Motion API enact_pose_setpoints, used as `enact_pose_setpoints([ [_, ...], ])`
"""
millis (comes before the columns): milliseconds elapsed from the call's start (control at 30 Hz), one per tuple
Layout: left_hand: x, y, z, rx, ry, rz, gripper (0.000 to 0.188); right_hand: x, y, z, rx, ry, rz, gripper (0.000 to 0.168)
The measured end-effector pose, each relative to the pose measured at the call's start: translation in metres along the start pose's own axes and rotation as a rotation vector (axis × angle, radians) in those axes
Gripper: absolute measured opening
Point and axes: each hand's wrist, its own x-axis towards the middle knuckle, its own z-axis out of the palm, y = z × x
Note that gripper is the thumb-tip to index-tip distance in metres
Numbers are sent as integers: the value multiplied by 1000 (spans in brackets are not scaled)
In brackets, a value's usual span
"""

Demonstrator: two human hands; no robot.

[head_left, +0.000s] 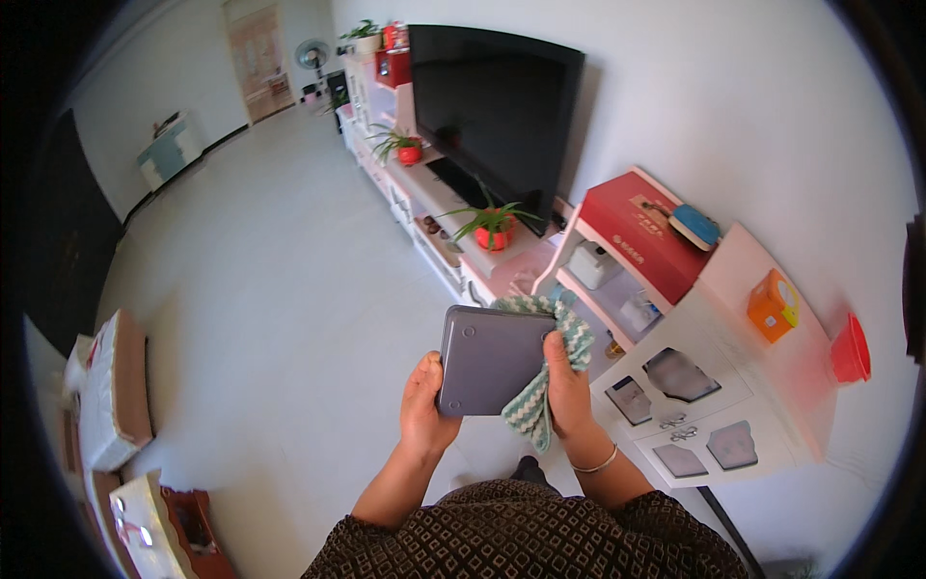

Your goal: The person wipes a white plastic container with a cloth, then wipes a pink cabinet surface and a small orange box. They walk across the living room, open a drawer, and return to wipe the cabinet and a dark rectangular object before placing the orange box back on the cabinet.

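Observation:
Both my hands hold a flat grey case or device (pixel 493 365) with rounded corners and small round feet on the face toward me. My left hand (pixel 425 405) grips its left edge, thumb along the side. At the right edge, my right hand (pixel 568 387) pinches it, thumb on top, together with a green-and-cream zigzag cloth (pixel 532 411). The cloth bunches behind the upper right corner and hangs down below it. My right fingers are hidden behind the cloth and the case.
A white TV stand (pixel 463 253) bears a large television (pixel 499 108) and potted plants (pixel 495 230). Right of me, a white cabinet (pixel 694 427) carries an orange box (pixel 772 305) and a red plastic container (pixel 850 351). A red box (pixel 636 231) lies on the shelf unit.

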Motion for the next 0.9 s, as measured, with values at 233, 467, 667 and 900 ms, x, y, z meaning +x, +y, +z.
enact_pose_setpoints([
  [233,-39,35,-7,114,240,-232,53,-14,14,28,-378,-355,-652,18],
  [467,-72,29,-18,-137,417,-127,73,-52,44,51,-637,-975,-979,32],
  [667,-79,21,-33,-246,309,18,66,-41,46,61,-501,-1177,-800,33],
  [900,-73,23,-23,-174,278,238,78,-3,15,72,-690,-653,-895,39],
])
